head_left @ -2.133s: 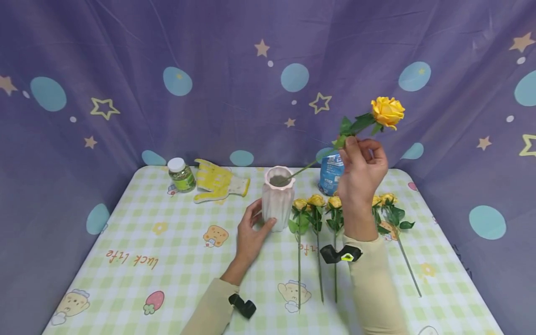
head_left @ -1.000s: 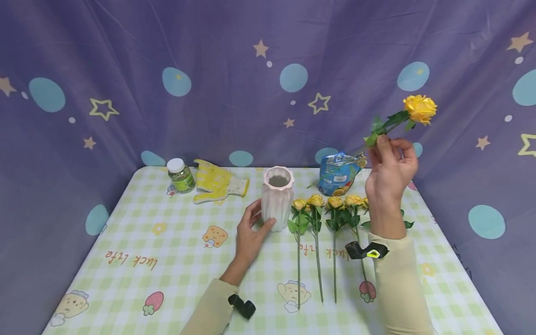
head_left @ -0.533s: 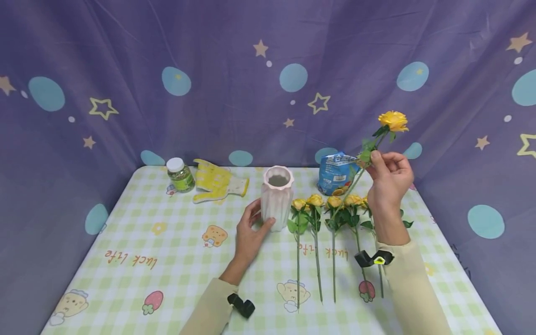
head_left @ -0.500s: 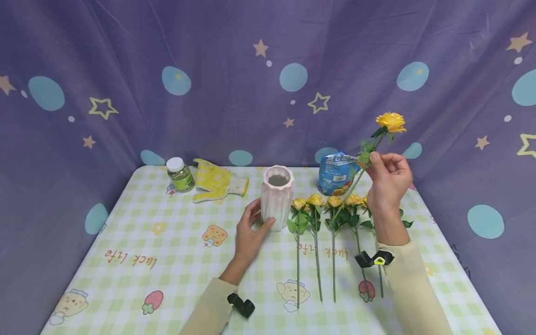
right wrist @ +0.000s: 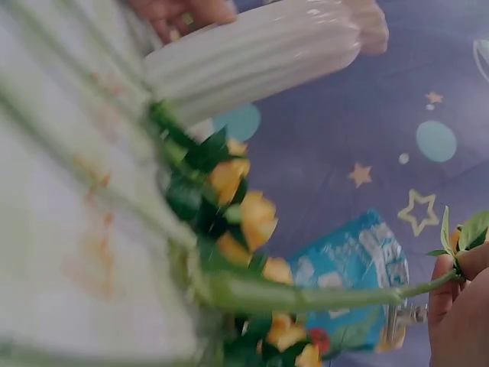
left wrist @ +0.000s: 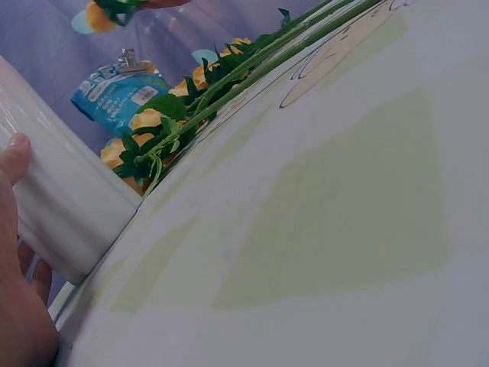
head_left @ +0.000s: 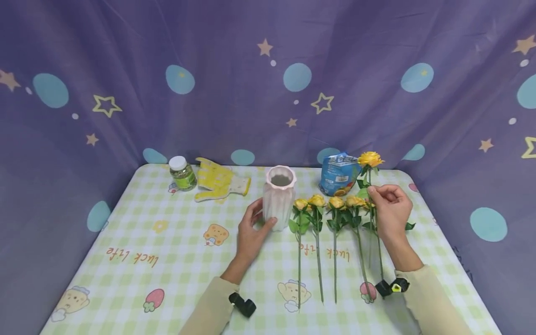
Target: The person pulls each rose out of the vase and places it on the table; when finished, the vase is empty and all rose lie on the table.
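Note:
My left hand [head_left: 253, 232] holds the lower part of a pale pink, fluted vase [head_left: 278, 204], thumb in front and fingers behind. The vase stands upright, its mouth showing no flower inside. Between thumb and fingers, my right hand [head_left: 392, 211] pinches the stem of a yellow rose [head_left: 370, 159] just below its leaves. That rose is upright, its stem hanging down over the right end of a row of yellow roses [head_left: 336, 203] lying on the table. In the right wrist view, the held stem [right wrist: 328, 297] runs across toward the fingers.
A blue snack pouch [head_left: 338, 174] with a metal clip [left wrist: 128, 58] stands behind the roses. At the back left are a white-lidded jar [head_left: 183, 174] and a yellow-and-white work glove [head_left: 219, 180]. A checkered cloth [head_left: 138, 228] covers the table; a purple curtain [head_left: 234, 116] hangs behind.
My right hand has drawn the rose out of the vase mouth, carried it right, then lowered it toward the row while turning it upright. My left hand stays on the vase.

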Motion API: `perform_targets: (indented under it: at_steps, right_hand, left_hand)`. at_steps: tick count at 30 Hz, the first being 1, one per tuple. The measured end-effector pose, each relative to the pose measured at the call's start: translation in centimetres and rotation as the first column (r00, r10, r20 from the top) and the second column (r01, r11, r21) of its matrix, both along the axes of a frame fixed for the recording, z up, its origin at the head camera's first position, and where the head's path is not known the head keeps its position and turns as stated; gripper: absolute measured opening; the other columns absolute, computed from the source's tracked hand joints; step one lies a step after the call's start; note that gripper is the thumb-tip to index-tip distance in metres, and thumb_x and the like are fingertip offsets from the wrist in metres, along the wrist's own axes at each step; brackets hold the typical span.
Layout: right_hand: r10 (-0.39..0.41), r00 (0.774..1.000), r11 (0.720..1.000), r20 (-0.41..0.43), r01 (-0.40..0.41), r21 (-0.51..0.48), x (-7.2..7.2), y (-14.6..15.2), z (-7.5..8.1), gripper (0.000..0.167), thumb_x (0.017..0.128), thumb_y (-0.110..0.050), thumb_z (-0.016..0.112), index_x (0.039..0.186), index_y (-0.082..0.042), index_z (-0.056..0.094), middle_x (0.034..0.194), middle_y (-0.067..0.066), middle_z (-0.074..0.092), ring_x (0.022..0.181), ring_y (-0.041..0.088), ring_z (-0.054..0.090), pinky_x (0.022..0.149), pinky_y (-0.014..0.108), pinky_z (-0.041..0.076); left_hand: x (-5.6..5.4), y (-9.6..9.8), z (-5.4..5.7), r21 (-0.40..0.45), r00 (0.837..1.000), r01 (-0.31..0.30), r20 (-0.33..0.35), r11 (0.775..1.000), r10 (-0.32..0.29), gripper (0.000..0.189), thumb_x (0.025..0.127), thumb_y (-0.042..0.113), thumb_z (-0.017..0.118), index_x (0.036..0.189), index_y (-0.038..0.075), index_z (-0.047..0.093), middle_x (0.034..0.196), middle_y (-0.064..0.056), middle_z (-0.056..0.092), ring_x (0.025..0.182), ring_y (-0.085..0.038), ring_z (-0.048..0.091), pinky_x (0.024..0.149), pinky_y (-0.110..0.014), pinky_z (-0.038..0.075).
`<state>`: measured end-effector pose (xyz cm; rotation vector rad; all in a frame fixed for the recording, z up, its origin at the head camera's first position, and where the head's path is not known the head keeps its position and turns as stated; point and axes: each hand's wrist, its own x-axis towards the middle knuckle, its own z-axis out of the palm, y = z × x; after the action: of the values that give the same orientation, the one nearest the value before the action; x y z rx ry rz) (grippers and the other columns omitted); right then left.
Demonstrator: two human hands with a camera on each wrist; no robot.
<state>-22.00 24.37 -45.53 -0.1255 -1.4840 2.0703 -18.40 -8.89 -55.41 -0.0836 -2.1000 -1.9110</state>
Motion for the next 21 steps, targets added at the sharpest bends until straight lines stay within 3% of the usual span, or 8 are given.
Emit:
perform_targets:
  at_steps: [6,15,18,21]
  right_hand:
    - [0.001,0.998,0.995,0.064,-0.007,0.095,1.4,3.0,-0.2,0.014,0.089,0.024,0.077,0.087,0.015,0.066,0.075,0.004,0.079,0.060,0.012,0.073,0.056,0.022,0.062]
    - [-0.096,0.995,0.978,0.014,0.091,0.189,1.7,9.0,-0.8,0.010,0.087,0.029,0.073,0.089,0.023,0.065,0.074,0.002,0.080,0.065,0.009,0.078,0.055,0.019,0.061]
    - [-0.134,0.989,0.967,0.067,0.116,0.229,1.6,11.1,-1.1,0.009,0.088,0.028,0.073,0.087,0.020,0.067,0.071,-0.001,0.079,0.064,0.006,0.077,0.055,0.017,0.060]
    - [-0.156,0.969,0.961,0.189,0.105,0.257,1.5,13.0,-1.4,0.013,0.090,0.025,0.073,0.084,0.013,0.070,0.068,-0.005,0.077,0.063,0.003,0.076,0.055,0.015,0.060]
  left_hand:
    - [0.0,0.0,0.2,0.006,1.000,0.001,0.007,1.000,-0.001,0.068,0.095,0.014,0.090,0.156,0.014,0.060,0.155,-0.013,0.065,0.141,-0.032,0.064,0.124,-0.050,0.049]
    - [0.0,0.0,0.2,0.007,1.000,0.004,0.002,1.000,-0.004,0.068,0.095,0.014,0.090,0.156,0.015,0.061,0.153,-0.012,0.066,0.140,-0.031,0.064,0.123,-0.050,0.050]
    - [0.0,0.0,0.2,0.005,1.000,0.003,0.003,1.000,-0.003,0.068,0.095,0.014,0.090,0.156,0.015,0.061,0.153,-0.012,0.066,0.140,-0.031,0.064,0.123,-0.050,0.050]
    - [0.1,0.0,0.3,0.009,1.000,0.004,0.004,1.000,-0.004,0.068,0.095,0.013,0.090,0.156,0.014,0.060,0.153,-0.012,0.066,0.140,-0.031,0.064,0.123,-0.050,0.049]
